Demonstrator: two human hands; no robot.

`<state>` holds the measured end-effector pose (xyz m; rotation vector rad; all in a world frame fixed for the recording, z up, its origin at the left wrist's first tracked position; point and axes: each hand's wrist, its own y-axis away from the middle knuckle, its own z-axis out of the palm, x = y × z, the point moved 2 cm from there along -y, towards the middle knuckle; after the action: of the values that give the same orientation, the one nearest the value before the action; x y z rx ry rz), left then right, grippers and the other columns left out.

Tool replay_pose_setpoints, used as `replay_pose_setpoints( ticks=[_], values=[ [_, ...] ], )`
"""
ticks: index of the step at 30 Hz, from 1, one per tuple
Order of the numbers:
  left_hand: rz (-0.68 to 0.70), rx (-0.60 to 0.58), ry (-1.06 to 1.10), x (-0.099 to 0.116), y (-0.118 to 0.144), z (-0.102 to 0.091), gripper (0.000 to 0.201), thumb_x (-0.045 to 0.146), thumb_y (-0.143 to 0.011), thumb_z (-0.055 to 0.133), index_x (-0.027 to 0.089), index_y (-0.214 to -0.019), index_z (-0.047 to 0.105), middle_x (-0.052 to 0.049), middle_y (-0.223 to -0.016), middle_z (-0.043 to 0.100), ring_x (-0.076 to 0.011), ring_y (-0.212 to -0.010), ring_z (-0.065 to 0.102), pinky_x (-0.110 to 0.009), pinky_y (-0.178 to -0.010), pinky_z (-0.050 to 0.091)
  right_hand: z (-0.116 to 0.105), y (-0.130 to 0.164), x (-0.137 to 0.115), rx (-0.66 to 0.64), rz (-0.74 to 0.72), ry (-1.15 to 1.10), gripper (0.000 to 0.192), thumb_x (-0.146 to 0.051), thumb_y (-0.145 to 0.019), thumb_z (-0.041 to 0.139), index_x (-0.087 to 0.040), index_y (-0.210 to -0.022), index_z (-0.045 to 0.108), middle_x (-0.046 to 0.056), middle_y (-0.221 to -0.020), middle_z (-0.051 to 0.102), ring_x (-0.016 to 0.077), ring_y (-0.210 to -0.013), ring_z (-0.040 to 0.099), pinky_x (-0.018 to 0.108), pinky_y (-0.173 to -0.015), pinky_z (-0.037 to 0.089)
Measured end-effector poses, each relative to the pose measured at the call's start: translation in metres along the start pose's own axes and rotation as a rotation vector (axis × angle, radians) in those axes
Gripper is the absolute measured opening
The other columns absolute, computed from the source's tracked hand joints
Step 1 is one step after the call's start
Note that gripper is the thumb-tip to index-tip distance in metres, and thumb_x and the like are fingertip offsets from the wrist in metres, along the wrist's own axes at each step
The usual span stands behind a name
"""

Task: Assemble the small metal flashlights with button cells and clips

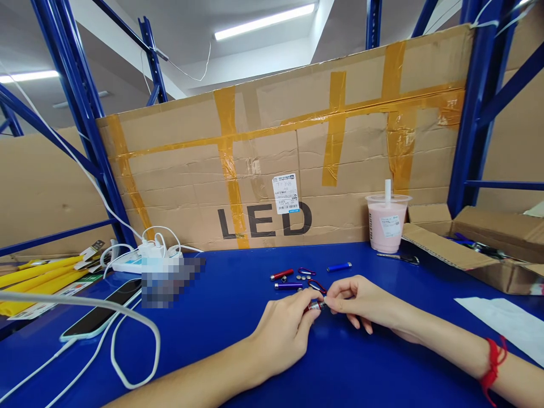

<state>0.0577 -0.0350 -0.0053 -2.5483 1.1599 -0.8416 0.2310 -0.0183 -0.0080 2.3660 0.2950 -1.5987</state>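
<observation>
A small red keychain light (315, 306) sits just below the frame's centre, pinched at one end by the closed fingers of the left hand (284, 331) and at the other by those of the right hand (361, 300). Behind it lie loose lights (282, 275) and button cells (302, 277); further back a cardboard wall (276, 164) reads "LED", its sticker too small to read. Open blue tabletop (238, 294) spreads left towards a phone (102, 317).

Setting: warehouse or stockroom packing bench. Evidence: blue steel racking uprights (80, 102) and braces on both sides; large taped cardboard sheet (289, 164) printed "LED" with a shipping label (285, 193); open carton (476, 243) of parts; blue worktop (238, 340); power strip (147, 258) with chargers; fluorescent tube (266, 21) overhead.
</observation>
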Motion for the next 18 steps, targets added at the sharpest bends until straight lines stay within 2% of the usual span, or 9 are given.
replay_pose_setpoints(
  ticks=[7, 14, 18],
  values=[
    [0.002, 0.007, 0.005, -0.0008, -0.0007, 0.0005, 0.016, 0.019, -0.09, 0.037, 0.023, -0.1, 0.049, 0.003, -0.086, 0.061, -0.0116, -0.073, 0.057, -0.02, -0.065, 0.04, -0.0019, -0.0029, 0.0061, 0.004, 0.002, 0.038, 0.045, -0.056, -0.065, 0.064, -0.011, -0.073, 0.059, -0.002, -0.053, 0.049, 0.0027, -0.039, 0.041, 0.01, -0.031, 0.033],
    [0.004, 0.011, 0.016, -0.0016, -0.0017, 0.0011, 0.017, 0.019, -0.09, 0.037, 0.024, -0.101, 0.048, 0.004, -0.086, 0.061, -0.0104, -0.07, 0.056, -0.019, -0.064, 0.039, -0.0032, -0.0051, 0.0095, -0.008, -0.02, 0.013, 0.045, -0.056, -0.065, 0.064, -0.012, -0.074, 0.058, -0.002, -0.059, 0.051, 0.0017, -0.04, 0.041, 0.01, -0.031, 0.034],
    [0.002, 0.012, 0.027, -0.0018, -0.0027, 0.0007, 0.017, 0.019, -0.089, 0.038, 0.024, -0.101, 0.049, 0.004, -0.086, 0.061, -0.0103, -0.069, 0.056, -0.019, -0.063, 0.039, -0.0031, -0.0045, 0.008, 0.006, -0.007, 0.013, 0.045, -0.055, -0.064, 0.065, -0.012, -0.074, 0.058, -0.004, -0.053, 0.047, 0.0017, -0.039, 0.04, 0.01, -0.031, 0.034]
  ],
)
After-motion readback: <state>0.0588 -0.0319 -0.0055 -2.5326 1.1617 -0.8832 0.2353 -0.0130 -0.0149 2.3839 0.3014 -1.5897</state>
